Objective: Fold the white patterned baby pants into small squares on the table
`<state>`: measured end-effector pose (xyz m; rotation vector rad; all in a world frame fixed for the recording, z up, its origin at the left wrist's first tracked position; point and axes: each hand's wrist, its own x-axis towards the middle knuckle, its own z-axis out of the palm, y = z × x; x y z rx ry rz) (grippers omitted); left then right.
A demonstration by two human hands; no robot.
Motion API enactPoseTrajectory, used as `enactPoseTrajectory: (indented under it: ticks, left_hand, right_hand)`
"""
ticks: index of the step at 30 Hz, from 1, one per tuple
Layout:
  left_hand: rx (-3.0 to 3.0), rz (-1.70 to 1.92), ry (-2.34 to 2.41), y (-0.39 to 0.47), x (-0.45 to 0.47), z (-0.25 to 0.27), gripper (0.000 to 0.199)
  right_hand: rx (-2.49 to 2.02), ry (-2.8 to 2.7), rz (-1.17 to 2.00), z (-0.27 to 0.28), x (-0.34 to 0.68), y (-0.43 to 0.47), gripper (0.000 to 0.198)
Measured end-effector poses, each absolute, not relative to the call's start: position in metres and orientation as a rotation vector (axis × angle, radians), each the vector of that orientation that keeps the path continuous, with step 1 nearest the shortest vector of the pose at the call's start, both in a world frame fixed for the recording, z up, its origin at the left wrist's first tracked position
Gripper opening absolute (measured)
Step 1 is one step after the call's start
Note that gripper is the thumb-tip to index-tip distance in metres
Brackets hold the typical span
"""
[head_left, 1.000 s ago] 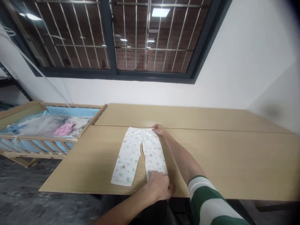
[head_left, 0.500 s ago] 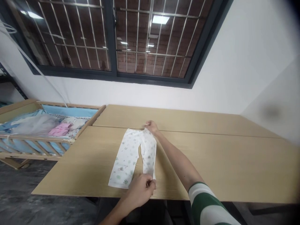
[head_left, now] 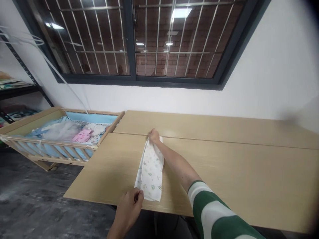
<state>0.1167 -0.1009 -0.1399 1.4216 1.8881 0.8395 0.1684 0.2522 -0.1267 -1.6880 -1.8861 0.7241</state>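
A pair of small white printed pants point(head_left: 151, 171) lies on the tan table, one leg laid over the other so they form a narrow strip. At the near end, my left hand point(head_left: 130, 203) pinches the lower left corner of the leg hems. My right hand point(head_left: 154, 135) is closed on the waistband at the far end, its arm in a green-and-white striped sleeve reaching across the table. Part of the waistband is hidden beneath the right hand.
The table point(head_left: 211, 172) has a seam running along its length. To the left stands a wooden crib point(head_left: 57, 151) holding a pink cloth point(head_left: 83, 135) and other fabrics. Behind are a white wall and a barred window point(head_left: 174, 43); a dark shelf point(head_left: 18, 91) is at far left.
The right leg of the pants has been folded over onto the left one. Both hands have moved left with the fabric, and the view has shifted left.
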Motion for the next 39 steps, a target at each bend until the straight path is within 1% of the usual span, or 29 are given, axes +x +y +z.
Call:
enactPoseTrajectory:
  ticks: [4, 8, 9, 11, 14, 16, 18, 19, 21, 23, 25, 28, 31, 39]
  left_hand:
    - [1.488, 0.698, 2.065, -0.104, 0.105, -0.144, 0.036]
    - [1.55, 0.443, 2.327, -0.11, 0.11, -0.137, 0.03]
    - [1.557, 0.414, 2.372, -0.112, 0.112, -0.135, 0.029]
    - [1.609, 0.475, 2.4, -0.116, 0.117, -0.133, 0.026]
    - [1.829, 0.744, 2.34, -0.121, 0.125, -0.136, 0.025]
    - [2.034, 0.869, 2.266, -0.124, 0.132, -0.142, 0.027]
    - [2.215, 0.884, 2.214, -0.128, 0.14, -0.151, 0.032]
    - [2.28, 0.861, 2.217, -0.131, 0.145, -0.157, 0.036]
    - [2.352, 0.792, 2.262, -0.135, 0.155, -0.172, 0.039]
    - [2.377, 0.736, 2.306, -0.14, 0.163, -0.185, 0.037]
    - [2.376, 0.71, 2.328, -0.143, 0.168, -0.195, 0.038]
    - [2.347, 0.687, 2.368, -0.145, 0.172, -0.2, 0.053]
    - [2.334, 0.646, 2.388, -0.146, 0.171, -0.198, 0.064]
    - [2.401, 0.639, 2.433, -0.144, 0.168, -0.21, 0.069]
  right_hand:
    - [-1.72, -1.975, 0.68, -0.125, 0.166, 0.247, 0.02]
    - [-1.696, -2.076, 0.654, -0.115, 0.166, 0.237, 0.024]
    - [-1.664, -2.112, 0.643, -0.112, 0.166, 0.231, 0.025]
    - [-1.57, -2.193, 0.622, -0.106, 0.167, 0.212, 0.029]
    - [-1.22, -2.45, 0.645, -0.099, 0.175, 0.165, 0.041]
    - [-0.78, -2.699, 0.709, -0.097, 0.187, 0.127, 0.055]
    - [-0.398, -2.849, 0.785, -0.097, 0.203, 0.091, 0.061]
    - [-0.287, -2.887, 0.82, -0.099, 0.212, 0.075, 0.062]
    - [-0.167, -2.94, 0.874, -0.107, 0.23, 0.051, 0.061]
    - [-0.117, -2.987, 0.905, -0.119, 0.244, 0.039, 0.059]
    - [-0.089, -3.026, 0.898, -0.132, 0.252, 0.04, 0.058]
    - [-0.159, -3.058, 0.813, -0.145, 0.254, 0.063, 0.058]
    - [-0.37, -3.029, 0.721, -0.152, 0.248, 0.105, 0.059]
    - [-0.905, -2.847, 0.486, -0.163, 0.232, 0.221, 0.061]
